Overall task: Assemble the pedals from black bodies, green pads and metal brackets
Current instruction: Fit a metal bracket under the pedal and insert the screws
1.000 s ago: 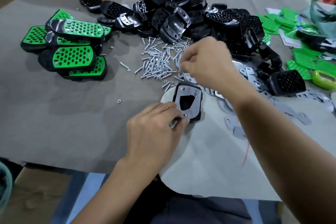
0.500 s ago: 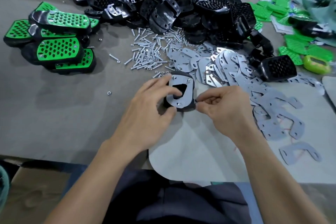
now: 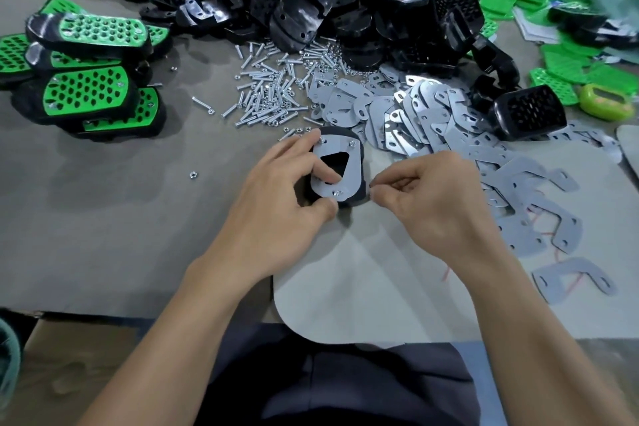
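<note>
A black pedal body lies face down near the table's middle with a metal bracket on its back, screw ends poking through the bracket's holes. My left hand grips this pedal, one finger through the bracket's opening and the thumb at its near edge. My right hand hovers just right of the pedal with thumb and forefinger pinched together on something too small to make out. Loose screws and nuts lie behind the pedal. A spread of metal brackets lies to the right.
Finished green-padded pedals are stacked at the left. A heap of black bodies fills the back. Green pads lie at the far right, with one black body nearer. A lone nut sits left of my hands.
My right hand came back from the screw pile to the pedal's right side, fingers pinched. My left hand shifted from the pedal's near corner onto the bracket, a finger now through its opening.
</note>
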The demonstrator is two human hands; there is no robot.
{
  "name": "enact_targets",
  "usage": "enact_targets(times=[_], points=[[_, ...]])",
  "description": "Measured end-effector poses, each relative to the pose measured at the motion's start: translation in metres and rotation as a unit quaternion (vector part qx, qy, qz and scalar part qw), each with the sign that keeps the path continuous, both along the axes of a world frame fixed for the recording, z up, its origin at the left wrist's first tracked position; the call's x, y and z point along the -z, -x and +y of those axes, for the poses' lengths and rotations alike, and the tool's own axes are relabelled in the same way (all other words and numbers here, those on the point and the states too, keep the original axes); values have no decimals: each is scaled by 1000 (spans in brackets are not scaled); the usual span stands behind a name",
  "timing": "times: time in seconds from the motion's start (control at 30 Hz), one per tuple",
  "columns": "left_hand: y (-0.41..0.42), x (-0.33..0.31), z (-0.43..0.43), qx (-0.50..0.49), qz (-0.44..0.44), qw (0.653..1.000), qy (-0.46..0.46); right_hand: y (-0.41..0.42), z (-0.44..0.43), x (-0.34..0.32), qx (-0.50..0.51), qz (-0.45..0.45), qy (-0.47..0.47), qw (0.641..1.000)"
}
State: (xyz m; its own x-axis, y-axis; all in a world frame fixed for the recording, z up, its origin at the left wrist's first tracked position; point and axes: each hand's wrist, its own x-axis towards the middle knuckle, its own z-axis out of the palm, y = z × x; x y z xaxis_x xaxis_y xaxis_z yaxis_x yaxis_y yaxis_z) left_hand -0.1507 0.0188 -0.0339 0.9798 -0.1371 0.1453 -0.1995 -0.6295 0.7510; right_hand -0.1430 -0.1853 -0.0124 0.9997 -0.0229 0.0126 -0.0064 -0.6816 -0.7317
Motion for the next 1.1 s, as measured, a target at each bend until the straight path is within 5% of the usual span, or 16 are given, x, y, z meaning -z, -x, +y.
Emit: enact_targets(times=[0.67,0.87,1.1], points=[[-8,5,0,-12,27,998,61,-6,5,-7,-25,45,-68,996],[-11,3,1,13,21,998,57,8,15,-18,-45,-83,-33,995],[-13,5,4,32,7,998,49,7,33,-10,-85,-79,37,993]])
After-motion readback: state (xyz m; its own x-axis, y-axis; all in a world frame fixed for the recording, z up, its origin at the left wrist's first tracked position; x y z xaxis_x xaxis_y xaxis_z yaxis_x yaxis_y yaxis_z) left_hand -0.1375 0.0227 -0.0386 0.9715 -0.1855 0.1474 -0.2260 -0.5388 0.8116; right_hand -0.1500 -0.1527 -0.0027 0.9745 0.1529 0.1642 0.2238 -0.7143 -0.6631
